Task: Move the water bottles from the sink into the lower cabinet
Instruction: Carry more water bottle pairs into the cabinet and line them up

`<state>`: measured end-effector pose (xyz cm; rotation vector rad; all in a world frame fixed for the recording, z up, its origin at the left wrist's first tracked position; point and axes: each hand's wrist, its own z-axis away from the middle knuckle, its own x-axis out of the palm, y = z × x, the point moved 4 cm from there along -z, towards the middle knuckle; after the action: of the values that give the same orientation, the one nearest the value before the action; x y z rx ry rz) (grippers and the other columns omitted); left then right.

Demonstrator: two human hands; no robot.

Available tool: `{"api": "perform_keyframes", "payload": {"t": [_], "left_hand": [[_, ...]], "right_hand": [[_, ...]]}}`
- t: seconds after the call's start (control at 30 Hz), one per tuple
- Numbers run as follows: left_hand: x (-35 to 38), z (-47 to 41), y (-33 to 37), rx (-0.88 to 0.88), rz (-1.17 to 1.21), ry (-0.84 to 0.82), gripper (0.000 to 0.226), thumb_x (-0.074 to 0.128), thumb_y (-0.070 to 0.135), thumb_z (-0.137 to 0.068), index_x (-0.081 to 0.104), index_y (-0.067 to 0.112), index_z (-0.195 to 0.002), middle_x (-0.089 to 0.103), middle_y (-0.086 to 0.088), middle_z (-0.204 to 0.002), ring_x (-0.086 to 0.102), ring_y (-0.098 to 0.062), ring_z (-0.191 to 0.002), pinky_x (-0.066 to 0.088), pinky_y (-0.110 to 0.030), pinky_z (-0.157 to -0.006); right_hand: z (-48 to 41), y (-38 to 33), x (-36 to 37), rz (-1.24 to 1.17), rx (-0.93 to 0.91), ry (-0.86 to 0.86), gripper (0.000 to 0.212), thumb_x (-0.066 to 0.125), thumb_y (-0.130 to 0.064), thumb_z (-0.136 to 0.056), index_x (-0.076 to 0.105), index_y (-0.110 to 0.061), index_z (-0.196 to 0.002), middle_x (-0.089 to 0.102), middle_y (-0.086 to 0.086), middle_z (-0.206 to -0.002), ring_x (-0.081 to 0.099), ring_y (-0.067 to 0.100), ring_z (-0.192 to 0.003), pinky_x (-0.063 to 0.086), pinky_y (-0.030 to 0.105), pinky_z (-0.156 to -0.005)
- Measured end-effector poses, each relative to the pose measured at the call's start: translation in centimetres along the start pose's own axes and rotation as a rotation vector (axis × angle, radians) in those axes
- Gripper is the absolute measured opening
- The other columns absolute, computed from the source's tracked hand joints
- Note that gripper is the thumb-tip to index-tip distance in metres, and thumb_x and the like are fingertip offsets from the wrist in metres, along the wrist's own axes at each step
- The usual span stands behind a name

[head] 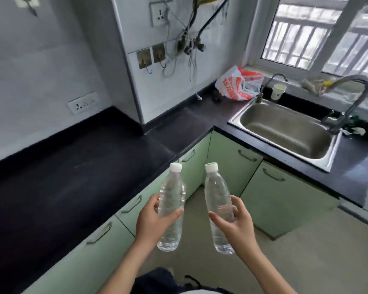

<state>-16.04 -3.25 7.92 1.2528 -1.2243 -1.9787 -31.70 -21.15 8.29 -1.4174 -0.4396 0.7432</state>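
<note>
Head view: L hand [150, 221] wraps a clear ribbed plastic bottle [170, 209] round its waist, thumb across the front, fingers behind, grip pressed tight on it. R hand [235, 224] holds a second clear bottle [218, 205] the same way, thumb in front, fingers curled at the far side w/ the label band between them. Both bottles are slim cylinders tapering to a shoulder, white screw caps on top, see-through walls, tilted a bit w/ caps leaning away from the person; close together but not touching. They hang in the air over the pale floor, in front of the corner of the mint-green lower cabinets [234, 164], whose flat glossy doors w/ thin curved metal handles are all shut. Above runs a black matte L-shaped countertop [72, 170]. The brushed stainless sink [285, 130], a rounded rectangular basin, sits at right w/ an arched metal faucet [353, 98] at its rim. A crumpled orange-and-white plastic bag [236, 85] and a paper cup [279, 91] stand behind it.
</note>
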Motion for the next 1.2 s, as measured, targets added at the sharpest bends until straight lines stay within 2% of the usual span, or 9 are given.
{"api": "perform_keyframes", "payload": {"t": [0.2,0.33,0.43,0.53,0.67,0.87,1.03,1.1,1.2], "left_hand": [[-1.1,10.7,-1.4,-0.181,0.176,0.365,0.035,0.088,0.036,-0.067,0.065,0.028,-0.092,0.072,0.018,-0.084,0.066,-0.001,-0.070,0.058,-0.041,-0.073],[-2.6,20.2,-4.4,-0.324,0.265,0.573,0.042,0.084,0.051,-0.056,0.064,0.031,-0.087,0.072,0.013,-0.082,0.068,-0.008,-0.076,0.058,-0.044,-0.077],[-4.4,27.9,-6.3,-0.402,0.278,0.776,0.040,0.082,0.051,-0.054,0.064,0.032,-0.083,0.071,0.013,-0.077,0.066,-0.004,-0.069,0.056,-0.038,-0.070],[-6.3,35.3,-7.9,-0.464,0.325,1.000,0.037,0.090,0.036,-0.060,0.065,0.026,-0.086,0.072,0.013,-0.075,0.063,0.001,-0.063,0.048,-0.025,-0.062],[-7.9,45.9,-10.8,-0.529,0.371,1.252,0.036,0.090,0.025,-0.067,0.065,0.024,-0.093,0.072,0.016,-0.081,0.064,0.004,-0.065,0.045,-0.010,-0.056],[-6.8,64.1,-16.9,-0.731,0.402,1.497,0.036,0.088,0.030,-0.062,0.065,0.027,-0.089,0.071,0.009,-0.076,0.063,0.001,-0.065,0.045,-0.024,-0.061],[-6.3,79.5,-21.2,-0.875,0.423,1.685,0.038,0.086,0.040,-0.064,0.063,0.032,-0.093,0.071,0.009,-0.084,0.067,-0.009,-0.076,0.052,-0.028,-0.066],[-7.2,84.9,-22.3,-0.907,0.422,1.773,0.048,0.081,0.054,-0.055,0.062,0.033,-0.095,0.072,0.010,-0.085,0.068,-0.009,-0.076,0.056,-0.032,-0.069],[-9.0,90.7,-23.8,-0.947,0.411,1.840,0.045,0.086,0.046,-0.063,0.060,0.029,-0.096,0.070,0.009,-0.086,0.068,-0.010,-0.075,0.053,-0.028,-0.065]], "right_hand": [[1.6,-0.4,0.9,0.066,-0.048,-0.367,0.045,0.084,-0.011,-0.074,0.061,-0.027,-0.108,0.074,0.001,-0.086,0.073,0.017,-0.077,0.059,0.032,-0.070],[6.3,-0.6,4.0,0.093,-0.072,-0.654,0.046,0.083,-0.013,-0.076,0.059,-0.024,-0.113,0.074,-0.003,-0.092,0.072,0.012,-0.081,0.057,0.026,-0.070],[11.0,-1.0,7.2,0.116,-0.096,-0.860,0.049,0.082,-0.013,-0.076,0.057,-0.028,-0.115,0.074,-0.005,-0.095,0.072,0.011,-0.086,0.056,0.027,-0.076],[16.4,-1.2,10.6,0.157,-0.164,-1.028,0.052,0.085,-0.015,-0.074,0.055,-0.034,-0.112,0.073,-0.006,-0.093,0.070,0.007,-0.085,0.054,0.024,-0.076],[25.5,-1.1,14.5,0.201,-0.217,-1.251,0.058,0.085,-0.018,-0.074,0.049,-0.034,-0.116,0.070,-0.008,-0.092,0.067,-0.001,-0.080,0.050,0.011,-0.069],[42.6,3.9,18.6,0.287,-0.259,-1.504,0.054,0.087,-0.010,-0.069,0.057,-0.023,-0.112,0.072,0.003,-0.087,0.069,0.010,-0.074,0.051,0.016,-0.065],[59.0,7.7,21.4,0.362,-0.311,-1.699,0.054,0.091,-0.019,-0.064,0.060,-0.024,-0.107,0.074,0.001,-0.085,0.071,0.018,-0.076,0.057,0.033,-0.070],[64.9,7.7,22.5,0.364,-0.337,-1.778,0.053,0.091,-0.018,-0.065,0.059,-0.024,-0.107,0.074,0.000,-0.086,0.071,0.015,-0.075,0.056,0.026,-0.068],[72.3,7.2,24.1,0.371,-0.361,-1.872,0.053,0.089,-0.015,-0.068,0.058,-0.021,-0.111,0.073,0.001,-0.089,0.069,0.008,-0.074,0.050,0.011,-0.061]]}}
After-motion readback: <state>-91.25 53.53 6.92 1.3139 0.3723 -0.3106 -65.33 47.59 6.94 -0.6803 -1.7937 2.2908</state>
